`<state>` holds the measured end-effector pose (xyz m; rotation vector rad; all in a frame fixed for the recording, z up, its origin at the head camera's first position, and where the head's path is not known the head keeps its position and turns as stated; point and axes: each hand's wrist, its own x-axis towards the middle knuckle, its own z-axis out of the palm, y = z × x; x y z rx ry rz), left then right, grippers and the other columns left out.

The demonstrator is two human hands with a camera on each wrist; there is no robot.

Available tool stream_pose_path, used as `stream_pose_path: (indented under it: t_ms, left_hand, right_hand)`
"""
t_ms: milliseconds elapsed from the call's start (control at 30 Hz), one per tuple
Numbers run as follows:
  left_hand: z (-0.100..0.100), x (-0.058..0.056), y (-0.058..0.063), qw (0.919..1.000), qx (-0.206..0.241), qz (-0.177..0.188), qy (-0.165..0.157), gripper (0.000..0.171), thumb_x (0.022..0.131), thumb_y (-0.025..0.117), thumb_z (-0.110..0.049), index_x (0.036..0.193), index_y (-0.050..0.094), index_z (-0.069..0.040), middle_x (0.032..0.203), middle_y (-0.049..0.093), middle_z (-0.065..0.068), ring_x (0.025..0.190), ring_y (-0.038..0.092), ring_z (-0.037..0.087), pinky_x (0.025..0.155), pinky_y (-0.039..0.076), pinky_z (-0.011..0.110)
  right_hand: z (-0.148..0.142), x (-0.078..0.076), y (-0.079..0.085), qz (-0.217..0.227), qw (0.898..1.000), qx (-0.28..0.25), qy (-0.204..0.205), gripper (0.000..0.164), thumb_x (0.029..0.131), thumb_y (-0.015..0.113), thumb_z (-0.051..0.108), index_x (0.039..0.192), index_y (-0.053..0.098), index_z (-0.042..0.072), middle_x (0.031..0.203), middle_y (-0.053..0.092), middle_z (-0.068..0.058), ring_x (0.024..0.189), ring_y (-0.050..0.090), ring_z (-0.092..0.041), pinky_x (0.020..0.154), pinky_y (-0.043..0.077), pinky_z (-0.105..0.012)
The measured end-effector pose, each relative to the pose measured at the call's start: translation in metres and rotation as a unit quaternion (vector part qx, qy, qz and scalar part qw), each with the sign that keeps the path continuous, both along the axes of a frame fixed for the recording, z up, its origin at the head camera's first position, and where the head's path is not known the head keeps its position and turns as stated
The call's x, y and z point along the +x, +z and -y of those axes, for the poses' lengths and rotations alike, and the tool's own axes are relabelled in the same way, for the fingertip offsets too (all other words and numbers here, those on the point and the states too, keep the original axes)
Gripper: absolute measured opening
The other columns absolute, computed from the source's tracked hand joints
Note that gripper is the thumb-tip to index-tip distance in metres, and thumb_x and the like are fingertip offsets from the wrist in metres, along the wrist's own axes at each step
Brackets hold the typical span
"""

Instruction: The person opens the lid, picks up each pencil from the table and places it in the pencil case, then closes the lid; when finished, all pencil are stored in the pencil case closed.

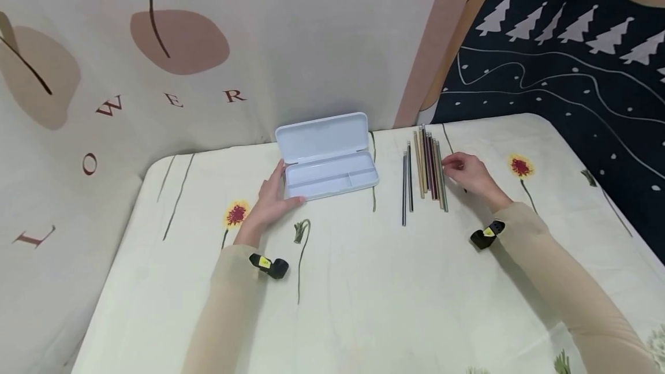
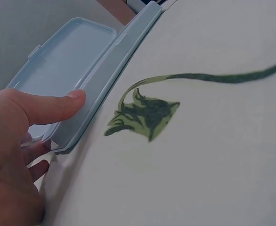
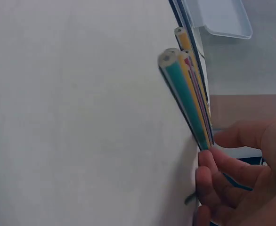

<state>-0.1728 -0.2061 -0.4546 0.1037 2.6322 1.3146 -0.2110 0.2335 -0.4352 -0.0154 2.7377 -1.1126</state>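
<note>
A light blue pencil case stands with its lid raised at the table's back edge. My left hand holds its left end, the thumb on the front wall and the other fingers round the side. To the right of the case lie several pencils side by side, two dark ones a little apart on the left. My right hand is at the rightmost pencil. In the right wrist view, thumb and index finger pinch the far part of this teal-looking pencil.
A white flower-print cloth covers the table. Behind it hangs a pale curtain with printed letters. A dark cloth with white trees hangs at the right. Each wrist wears a small black camera.
</note>
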Motion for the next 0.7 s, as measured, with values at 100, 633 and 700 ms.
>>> stream_pose_path:
  t_ms: [100,633,700]
  left_hand:
    - [0.000,0.000,0.001,1.0000,-0.006,0.007,0.000,0.101,0.086,0.072,-0.022,0.156,-0.001,-0.013,0.160,0.012,0.010,0.146,-0.003,0.028,0.115,-0.008,0.046]
    - [0.000,-0.002,-0.001,0.9998,-0.007,0.020,0.005,0.102,0.086,0.072,-0.025,0.156,-0.002,-0.016,0.161,0.011,0.008,0.144,-0.007,0.036,0.114,-0.005,0.055]
    - [0.000,-0.002,0.000,0.9997,-0.008,0.020,0.007,0.103,0.086,0.072,-0.024,0.156,-0.002,-0.016,0.161,0.010,0.009,0.144,-0.007,0.038,0.114,-0.004,0.057]
  right_hand:
    - [0.003,-0.002,-0.003,-0.005,1.000,0.021,-0.015,0.032,0.093,0.055,0.013,0.118,0.055,-0.007,0.102,0.058,-0.022,0.084,0.052,-0.029,0.063,0.043,-0.030]
    - [0.012,-0.011,-0.006,0.020,0.996,0.071,-0.053,0.036,0.091,0.061,0.024,0.116,0.052,0.000,0.092,0.056,-0.014,0.076,0.051,-0.027,0.061,0.038,-0.033]
    - [0.012,-0.011,-0.007,0.011,0.996,0.069,-0.048,0.036,0.091,0.061,0.024,0.117,0.052,0.000,0.092,0.056,-0.014,0.075,0.051,-0.026,0.061,0.038,-0.033]
